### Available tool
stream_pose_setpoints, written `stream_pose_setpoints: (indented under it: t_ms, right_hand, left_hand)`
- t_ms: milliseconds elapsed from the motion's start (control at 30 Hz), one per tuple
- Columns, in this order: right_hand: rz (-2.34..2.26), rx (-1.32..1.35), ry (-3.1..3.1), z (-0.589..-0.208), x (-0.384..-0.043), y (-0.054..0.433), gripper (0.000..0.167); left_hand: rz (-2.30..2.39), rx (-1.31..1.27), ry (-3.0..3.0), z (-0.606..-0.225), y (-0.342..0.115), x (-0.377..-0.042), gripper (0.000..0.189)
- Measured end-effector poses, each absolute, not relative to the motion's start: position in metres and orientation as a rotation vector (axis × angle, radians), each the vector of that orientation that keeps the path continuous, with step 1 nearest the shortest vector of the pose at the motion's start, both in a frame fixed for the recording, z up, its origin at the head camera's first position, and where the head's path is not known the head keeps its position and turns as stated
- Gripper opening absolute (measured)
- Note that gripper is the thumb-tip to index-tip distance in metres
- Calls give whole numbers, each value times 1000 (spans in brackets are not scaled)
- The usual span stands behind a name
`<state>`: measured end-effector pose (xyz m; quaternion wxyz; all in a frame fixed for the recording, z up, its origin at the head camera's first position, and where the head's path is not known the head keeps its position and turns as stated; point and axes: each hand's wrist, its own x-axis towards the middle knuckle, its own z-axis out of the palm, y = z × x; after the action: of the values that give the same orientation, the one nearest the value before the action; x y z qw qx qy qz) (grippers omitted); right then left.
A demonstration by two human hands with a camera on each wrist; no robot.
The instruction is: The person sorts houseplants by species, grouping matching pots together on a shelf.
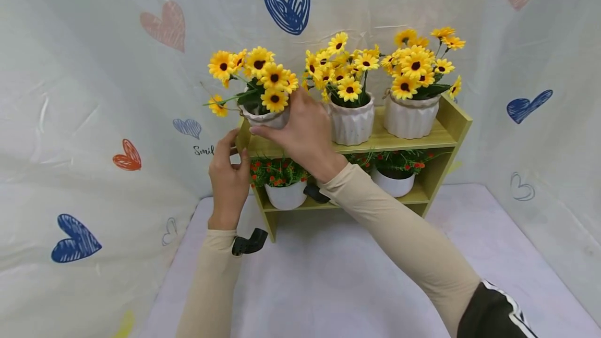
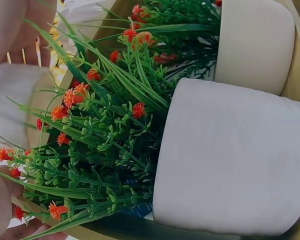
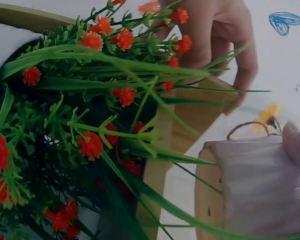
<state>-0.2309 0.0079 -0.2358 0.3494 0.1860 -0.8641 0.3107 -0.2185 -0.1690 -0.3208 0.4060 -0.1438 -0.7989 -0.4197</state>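
My right hand [image 1: 307,129] grips a white ribbed pot [image 1: 265,117] of yellow daisy-like flowers [image 1: 258,77] at the shelf's left end. In the right wrist view, a gap shows between this pot's base [image 3: 208,192] and the upper board. My left hand [image 1: 229,181] holds the left side panel [image 1: 243,137] of the wooden shelf [image 1: 361,142], thumb in front and fingers behind. Two more pots of yellow flowers, a middle one [image 1: 353,121] and a right one [image 1: 413,116], stand on the upper board.
White pots with red-flowered greenery, a left one [image 1: 286,195] and a right one [image 1: 394,184], stand on the lower board. My right forearm partly hides the plants between them. The shelf stands on a pale table [image 1: 300,280] against a heart-printed curtain [image 1: 94,93].
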Motion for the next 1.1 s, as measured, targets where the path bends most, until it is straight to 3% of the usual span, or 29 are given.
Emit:
stream_pose_setpoints:
  t_ms: [167,633,1100]
  right_hand:
    - [704,453,-2311,-238,-237,2,89]
    - [649,356,-2468,-248,-253,3,96]
    - [531,340,-2489,-252,-242,12,96]
  left_hand:
    - [-1047,-358,-2024,-320,-169,-219,41]
    - [-1038,-364,-2007,-321,-168,-218,41]
    - [-1054,-360,-2003,-321,-168,-219,40]
